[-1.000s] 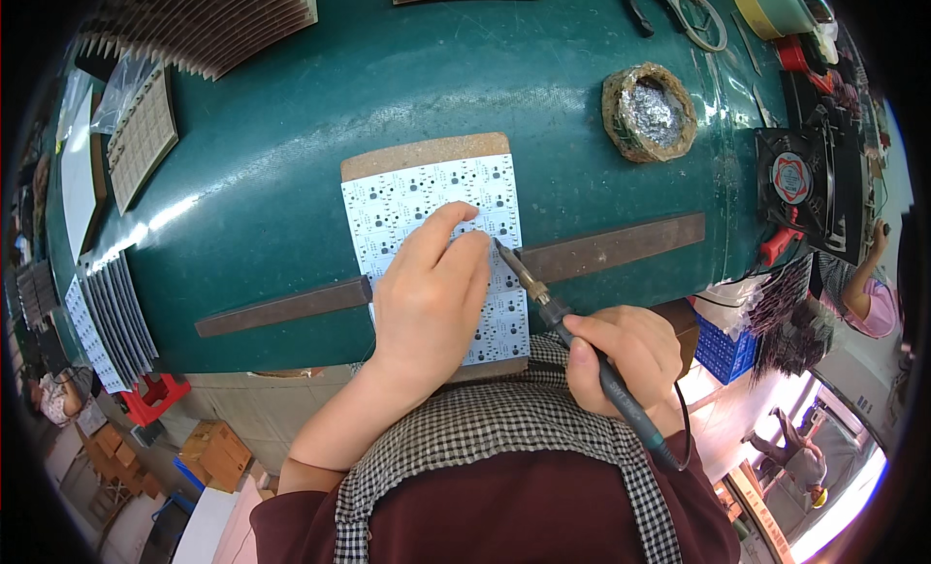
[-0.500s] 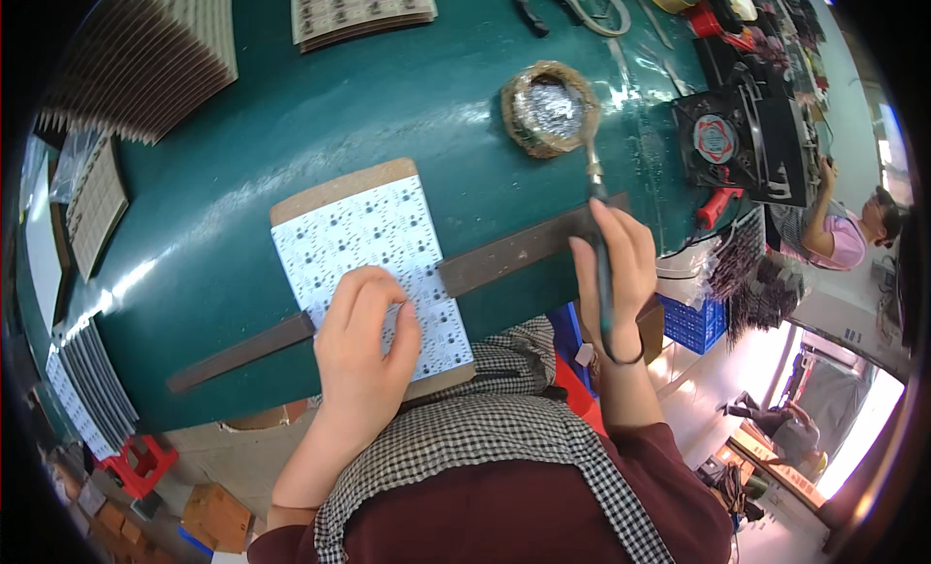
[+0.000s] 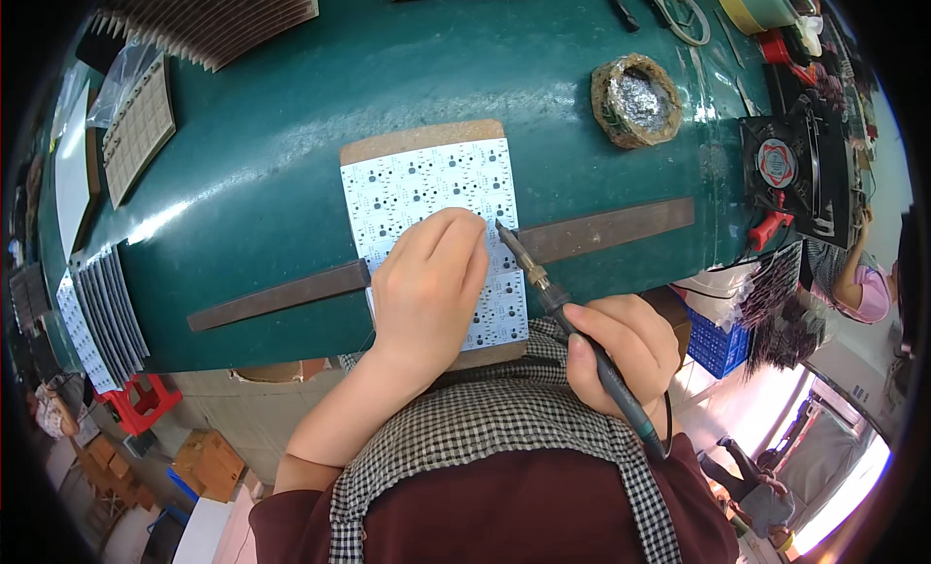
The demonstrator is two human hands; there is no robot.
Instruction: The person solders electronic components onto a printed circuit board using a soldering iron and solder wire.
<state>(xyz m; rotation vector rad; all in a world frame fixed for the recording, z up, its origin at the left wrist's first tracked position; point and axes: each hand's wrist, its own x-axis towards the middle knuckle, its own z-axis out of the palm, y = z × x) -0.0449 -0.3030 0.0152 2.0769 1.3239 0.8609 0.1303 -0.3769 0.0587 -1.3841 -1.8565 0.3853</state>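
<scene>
A white circuit board panel [image 3: 427, 183] with rows of small dark parts rests on a brown backing board [image 3: 422, 140] at the table's near edge. Over the middle of the panel my left hand [image 3: 427, 292] is closed, its thumb and fingers pressed together; what they pinch is hidden. My right hand [image 3: 626, 355] grips a soldering iron [image 3: 606, 375] by its dark handle. The iron's tip points up and left and meets the panel near its right edge, just beside my left fingertips. Dark flat strips [image 3: 611, 227] extend from both sides of the panel.
A round tub with a shiny silvery middle [image 3: 635, 103] stands at the back right. Stacked boards [image 3: 112, 317] lie at the left, and more boards [image 3: 223, 16] stand at the far left. A roll of tape [image 3: 684, 16] and a black device [image 3: 795, 171] occupy the right side.
My right hand has moved down, bringing the iron's tip from the tub to the panel. My left hand has shifted up the panel, its fingers now pressed together. The view has shifted too.
</scene>
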